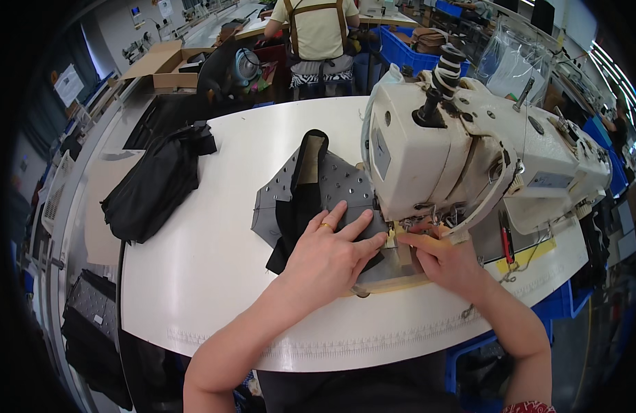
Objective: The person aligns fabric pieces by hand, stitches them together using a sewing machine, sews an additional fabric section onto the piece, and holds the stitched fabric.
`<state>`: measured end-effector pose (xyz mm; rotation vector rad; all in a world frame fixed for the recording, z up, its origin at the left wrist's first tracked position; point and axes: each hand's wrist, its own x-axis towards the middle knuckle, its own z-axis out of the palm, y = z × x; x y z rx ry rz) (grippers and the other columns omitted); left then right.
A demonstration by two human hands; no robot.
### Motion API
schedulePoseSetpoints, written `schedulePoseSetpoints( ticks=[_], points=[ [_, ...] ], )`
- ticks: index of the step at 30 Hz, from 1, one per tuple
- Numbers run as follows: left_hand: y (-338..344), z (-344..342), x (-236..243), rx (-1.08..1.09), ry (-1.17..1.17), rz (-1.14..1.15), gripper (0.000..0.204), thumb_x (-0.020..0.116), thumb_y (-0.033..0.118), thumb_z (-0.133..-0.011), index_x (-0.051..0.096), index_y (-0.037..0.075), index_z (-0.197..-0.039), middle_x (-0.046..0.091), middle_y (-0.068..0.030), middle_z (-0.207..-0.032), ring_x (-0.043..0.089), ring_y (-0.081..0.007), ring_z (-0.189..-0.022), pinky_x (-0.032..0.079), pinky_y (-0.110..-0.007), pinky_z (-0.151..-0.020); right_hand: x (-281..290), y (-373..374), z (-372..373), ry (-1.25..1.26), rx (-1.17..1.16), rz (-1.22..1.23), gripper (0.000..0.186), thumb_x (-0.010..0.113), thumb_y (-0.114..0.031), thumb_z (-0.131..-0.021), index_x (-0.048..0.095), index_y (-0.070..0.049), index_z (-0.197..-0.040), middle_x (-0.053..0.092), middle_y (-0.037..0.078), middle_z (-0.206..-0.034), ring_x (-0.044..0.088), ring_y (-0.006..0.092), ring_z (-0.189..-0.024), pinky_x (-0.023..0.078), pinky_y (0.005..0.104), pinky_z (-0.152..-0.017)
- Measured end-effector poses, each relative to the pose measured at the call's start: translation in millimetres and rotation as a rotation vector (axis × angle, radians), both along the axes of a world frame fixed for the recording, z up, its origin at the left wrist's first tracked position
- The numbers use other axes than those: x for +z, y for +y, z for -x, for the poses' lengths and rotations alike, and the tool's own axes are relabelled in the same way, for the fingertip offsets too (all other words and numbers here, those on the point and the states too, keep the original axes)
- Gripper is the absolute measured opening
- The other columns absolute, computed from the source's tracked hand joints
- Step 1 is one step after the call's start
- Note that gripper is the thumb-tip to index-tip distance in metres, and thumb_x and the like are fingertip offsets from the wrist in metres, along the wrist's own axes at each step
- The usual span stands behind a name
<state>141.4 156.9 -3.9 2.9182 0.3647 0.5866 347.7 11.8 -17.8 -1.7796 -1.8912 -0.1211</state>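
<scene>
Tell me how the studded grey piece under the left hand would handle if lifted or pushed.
The studded piece would probably bend: its black cloth looks folded over. It seems light, its panels looking thin. Pushed, it might slide rather than roll, lying broad and low.

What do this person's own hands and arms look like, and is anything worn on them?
Both are gloveless. The left hand has a gold-coloured ring; none shows on the right hand. A red patterned sleeve peeks in on the right arm.
</scene>
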Motion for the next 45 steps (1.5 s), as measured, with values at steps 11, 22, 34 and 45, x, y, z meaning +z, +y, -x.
schedulePoseSetpoints(
  ticks=[11,22,34,45],
  points=[
    [-11.4,17.9,7.8,0.011,0.043,0.004,0.029,0.061,0.016,-0.095,0.068,0.010,-0.122,0.065,-0.0146,-0.131,0.059,-0.0428,-0.122,0.044,-0.052,-0.107,12.0,2.9,26.8,-0.031,0.240,-0.118,0.044,0.070,-0.012,-0.083,0.065,-0.008,-0.127,0.067,0.006,-0.113,0.068,0.0252,-0.090,0.055,0.0396,-0.077],
    [70.0,28.7,67.8,0.258,0.341,-0.167,0.060,0.080,0.042,-0.078,0.066,0.000,-0.120,0.069,-0.0140,-0.119,0.064,-0.0326,-0.113,0.044,-0.042,-0.102,8.3,-9.1,68.4,-0.028,0.404,-0.039,0.043,0.075,-0.030,-0.085,0.068,-0.006,-0.121,0.062,0.009,-0.129,0.056,0.0284,-0.122,0.048,0.0408,-0.099],
    [12.2,62.3,128.6,0.259,-0.319,-0.435,0.023,0.076,0.000,-0.075,0.055,0.004,-0.081,0.062,-0.0105,-0.102,0.061,-0.0308,-0.093,0.050,-0.039,-0.072,1.1,-13.2,61.7,0.091,0.379,-0.196,0.048,0.072,-0.010,-0.082,0.059,-0.001,-0.128,0.055,0.017,-0.137,0.057,0.0325,-0.121,0.047,0.0409,-0.102],
    [-89.4,98.4,32.8,-0.102,0.062,-0.438,0.028,0.068,0.015,-0.079,0.061,0.004,-0.104,0.064,-0.0140,-0.116,0.060,-0.0281,-0.102,0.047,-0.040,-0.085,-0.1,-17.0,61.4,-0.026,0.414,-0.100,0.049,0.069,-0.007,-0.077,0.062,-0.007,-0.126,0.058,0.011,-0.138,0.056,0.0262,-0.126,0.045,0.0384,-0.104]
  ],
)
